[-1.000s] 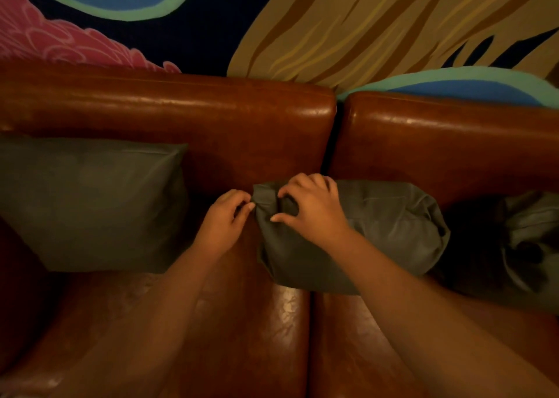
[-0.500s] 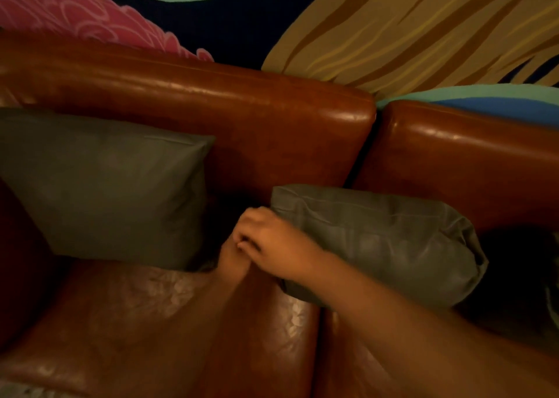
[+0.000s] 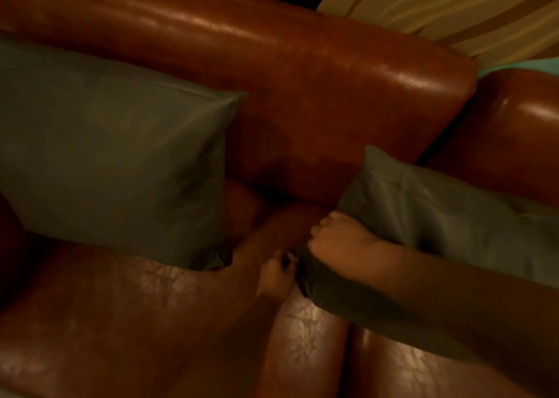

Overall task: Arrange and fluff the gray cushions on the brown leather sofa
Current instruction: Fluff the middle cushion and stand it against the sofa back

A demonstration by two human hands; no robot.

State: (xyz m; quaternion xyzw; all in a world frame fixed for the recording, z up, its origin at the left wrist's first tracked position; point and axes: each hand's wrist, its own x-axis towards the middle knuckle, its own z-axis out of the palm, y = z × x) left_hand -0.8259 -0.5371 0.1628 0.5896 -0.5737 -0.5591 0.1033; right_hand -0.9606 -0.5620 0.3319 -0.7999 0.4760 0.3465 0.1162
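Observation:
A gray cushion (image 3: 447,216) lies tilted on the brown leather sofa (image 3: 302,80), at the gap between two seat sections. My right hand (image 3: 338,240) grips its left edge, fingers curled into the fabric. Just below, my left hand (image 3: 276,273) is blurred and pinches the cushion's lower left corner. A second gray cushion (image 3: 115,161) stands upright against the sofa back on the left, untouched. My right forearm covers the lower part of the held cushion.
The sofa seat (image 3: 121,322) stretches in front of the left cushion, with a seam between seat sections near the middle. A painted wall (image 3: 453,10) rises behind the sofa back. The second back section (image 3: 514,131) is at the right.
The view has moved closer and tilted left. Both hands have shifted down the cushion's left edge, and that end of the cushion has lifted and turned up against the sofa back.

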